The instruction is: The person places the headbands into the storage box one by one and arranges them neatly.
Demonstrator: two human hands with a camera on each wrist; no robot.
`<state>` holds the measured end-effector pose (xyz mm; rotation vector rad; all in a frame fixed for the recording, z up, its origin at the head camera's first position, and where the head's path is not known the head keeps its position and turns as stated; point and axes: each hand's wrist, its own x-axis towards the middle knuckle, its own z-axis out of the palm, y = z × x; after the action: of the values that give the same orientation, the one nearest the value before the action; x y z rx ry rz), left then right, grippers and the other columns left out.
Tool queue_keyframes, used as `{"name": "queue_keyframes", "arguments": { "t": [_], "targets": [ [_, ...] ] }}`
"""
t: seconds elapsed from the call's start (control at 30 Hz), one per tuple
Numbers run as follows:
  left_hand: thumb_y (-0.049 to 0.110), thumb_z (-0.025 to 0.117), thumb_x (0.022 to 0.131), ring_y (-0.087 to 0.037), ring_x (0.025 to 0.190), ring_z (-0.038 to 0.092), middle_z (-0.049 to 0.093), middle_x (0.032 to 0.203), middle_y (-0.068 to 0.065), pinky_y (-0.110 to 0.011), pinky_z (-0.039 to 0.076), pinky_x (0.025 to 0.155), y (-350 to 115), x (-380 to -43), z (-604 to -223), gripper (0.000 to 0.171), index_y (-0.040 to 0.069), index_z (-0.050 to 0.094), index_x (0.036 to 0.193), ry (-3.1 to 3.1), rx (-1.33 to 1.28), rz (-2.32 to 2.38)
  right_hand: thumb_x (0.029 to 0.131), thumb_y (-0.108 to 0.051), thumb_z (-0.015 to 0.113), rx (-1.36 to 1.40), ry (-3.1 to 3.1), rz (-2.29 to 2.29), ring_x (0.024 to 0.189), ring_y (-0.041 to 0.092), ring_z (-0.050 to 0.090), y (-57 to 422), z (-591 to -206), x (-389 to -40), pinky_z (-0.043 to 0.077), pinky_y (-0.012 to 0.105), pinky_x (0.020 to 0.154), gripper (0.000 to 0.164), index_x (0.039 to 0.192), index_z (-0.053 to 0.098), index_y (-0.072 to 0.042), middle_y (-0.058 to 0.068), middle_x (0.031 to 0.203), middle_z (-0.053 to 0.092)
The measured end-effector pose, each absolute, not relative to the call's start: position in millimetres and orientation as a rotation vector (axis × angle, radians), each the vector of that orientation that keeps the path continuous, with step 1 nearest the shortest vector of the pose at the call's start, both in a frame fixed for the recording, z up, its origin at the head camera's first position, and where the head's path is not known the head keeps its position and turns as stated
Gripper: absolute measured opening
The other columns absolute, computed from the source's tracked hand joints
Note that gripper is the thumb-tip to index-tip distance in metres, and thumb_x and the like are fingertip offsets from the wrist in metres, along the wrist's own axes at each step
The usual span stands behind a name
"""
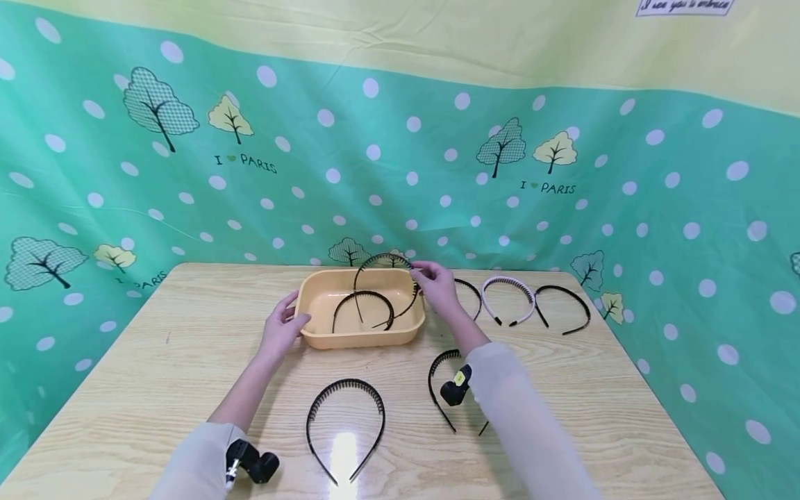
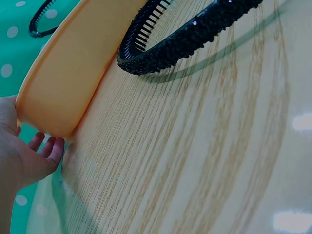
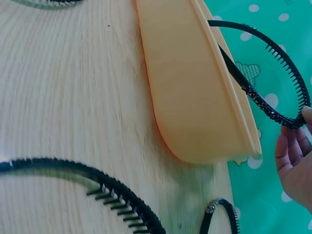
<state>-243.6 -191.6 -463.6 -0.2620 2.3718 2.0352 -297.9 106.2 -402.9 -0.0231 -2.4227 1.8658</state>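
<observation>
The right hand [image 1: 439, 286] pinches a black headband [image 3: 265, 106] on its toothed, glittery arch between thumb and fingertips, with its ends reaching down inside the orange basket [image 1: 359, 340]; whether those ends touch the bottom is hard to tell. The left hand [image 1: 281, 332] grips the basket's opposite end, thumb over the rim and fingers outside. Another black headband [image 1: 364, 292] lies in the basket, and more are spread over the counter [image 1: 187, 361], among them a pale one [image 1: 530, 292]. The held headband looks light and springy, probably thin plastic, stiff enough to hold its curve but likely to snap if the ends are spread far. Its rough arch should give better purchase than the smooth, narrow ends, though the comb teeth could snag on its neighbour.
</observation>
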Motion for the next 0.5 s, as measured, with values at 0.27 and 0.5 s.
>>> {"name": "queue_keyframes", "arguments": {
  "t": [0.27, 0.5],
  "targets": [
    [0.011, 0.053, 0.09, -0.025, 0.111, 0.05, 0.043, 0.136, -0.024, -0.016, 0.05, 0.07, -191.8, -243.8, -465.0, 0.064, 0.017, 0.027, 0.148, 2.373, -0.261, 2.034, 0.088, -0.016, 0.062, 0.026, -2.408, 1.875, 0.069, 0.011, 0.051, 91.6, -406.5, -295.7, 0.053, 0.035, 0.069, 0.024, 0.112, 0.066, -0.012, 0.002, 0.085, 0.058],
    [0.012, 0.053, 0.09, -0.028, 0.115, 0.049, 0.043, 0.137, -0.024, -0.016, 0.05, 0.07, -191.9, -244.3, -465.4, 0.064, 0.017, 0.027, 0.148, 2.366, -0.263, 2.037, 0.087, -0.016, 0.064, 0.044, -2.387, 1.889, 0.068, 0.008, 0.049, 81.6, -411.2, -294.8, 0.043, 0.017, 0.055, 0.024, 0.11, 0.067, -0.011, -0.001, 0.083, 0.057]
  ]
}}
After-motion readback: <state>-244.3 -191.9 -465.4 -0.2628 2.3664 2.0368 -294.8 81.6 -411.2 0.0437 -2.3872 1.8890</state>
